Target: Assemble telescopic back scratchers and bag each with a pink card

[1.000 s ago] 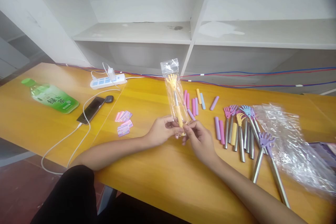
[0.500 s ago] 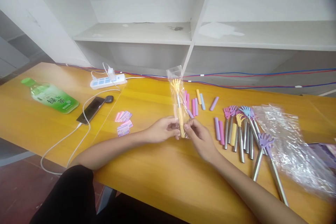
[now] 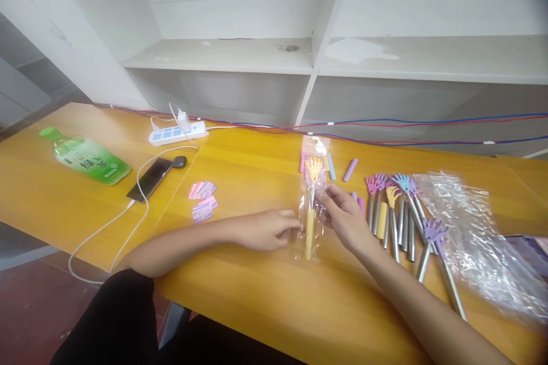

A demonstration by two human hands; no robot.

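Observation:
A yellow back scratcher (image 3: 309, 228) with a hand-shaped head lies inside a clear plastic bag (image 3: 319, 145), head toward the shelf. My right hand (image 3: 342, 214) pinches the bag's right edge beside the metal shaft. At the bag's left edge is my left hand (image 3: 269, 230), its thumb and fingers curled together at the plastic. Several loose scratchers with metal shafts, among them a purple one (image 3: 435, 231) and a blue one (image 3: 401, 182), lie right of my right hand. Coloured foam sleeves, such as a purple one (image 3: 350, 170), lie behind it.
Clear plastic bags (image 3: 475, 239) are heaped at the right. Small pink cards (image 3: 202, 210) lie left of centre. Farther left are a phone (image 3: 149, 179) with its cable, a green bottle (image 3: 89, 159) and a power strip (image 3: 177, 133). White shelving (image 3: 222, 56) stands behind the table.
The bagged scratcher has moved right and toward me. My right hand has shifted from the handle's lower end up beside the shaft, and my left hand has come slightly nearer to me.

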